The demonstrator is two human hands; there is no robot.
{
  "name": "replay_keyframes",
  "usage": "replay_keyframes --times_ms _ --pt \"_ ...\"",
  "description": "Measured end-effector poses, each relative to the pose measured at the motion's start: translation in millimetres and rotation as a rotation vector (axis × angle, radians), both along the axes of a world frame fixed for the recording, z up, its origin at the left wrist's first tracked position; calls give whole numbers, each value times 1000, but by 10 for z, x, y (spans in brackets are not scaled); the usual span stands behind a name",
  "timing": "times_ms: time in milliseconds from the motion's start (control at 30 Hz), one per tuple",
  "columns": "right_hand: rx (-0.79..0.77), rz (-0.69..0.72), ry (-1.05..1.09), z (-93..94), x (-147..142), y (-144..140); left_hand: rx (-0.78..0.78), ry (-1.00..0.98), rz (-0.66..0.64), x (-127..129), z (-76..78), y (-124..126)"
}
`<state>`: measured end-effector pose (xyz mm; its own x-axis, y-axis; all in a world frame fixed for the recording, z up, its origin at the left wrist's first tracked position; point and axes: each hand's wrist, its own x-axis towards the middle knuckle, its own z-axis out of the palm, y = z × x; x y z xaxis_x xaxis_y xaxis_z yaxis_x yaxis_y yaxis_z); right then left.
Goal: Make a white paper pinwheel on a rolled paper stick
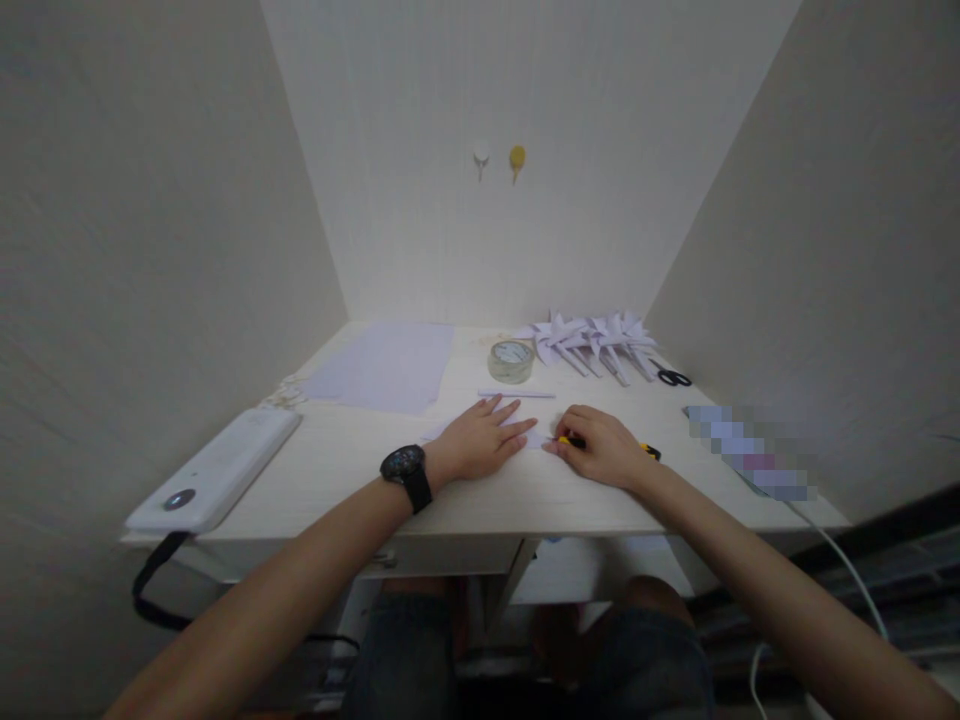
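Paper (pixel 534 437), a small white piece, lies flat near the front middle of the pale wooden desk (pixel 337 470), pinned under the left hand (pixel 480 440), fingers spread wide. The right hand (pixel 600 447) just beside it grips a yellow-and-black utility knife (pixel 649 451), fingers curled around it. Beyond lie a paper strip (pixel 516 394), a tape roll (pixel 511 360), folded paper pinwheels (pixel 592 340), black scissors (pixel 673 377) and a large sheet (pixel 382 365). Plain cream walls (pixel 150 200) enclose the desk.
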<state>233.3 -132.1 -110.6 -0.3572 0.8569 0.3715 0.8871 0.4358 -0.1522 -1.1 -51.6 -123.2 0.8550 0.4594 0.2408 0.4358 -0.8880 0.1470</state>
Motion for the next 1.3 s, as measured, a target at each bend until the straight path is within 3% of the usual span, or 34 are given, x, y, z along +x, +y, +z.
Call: replay_keyframes --times_ms 300,800,1300 --pt "30 -129 63 -138 148 -268 -37 -25 37 -5 31 -18" --pt "51 -70 118 -176 123 -301 -72 6 39 4 -14 -10" --pt "46 -33 138 -179 155 -299 -170 -129 217 21 -28 -76"
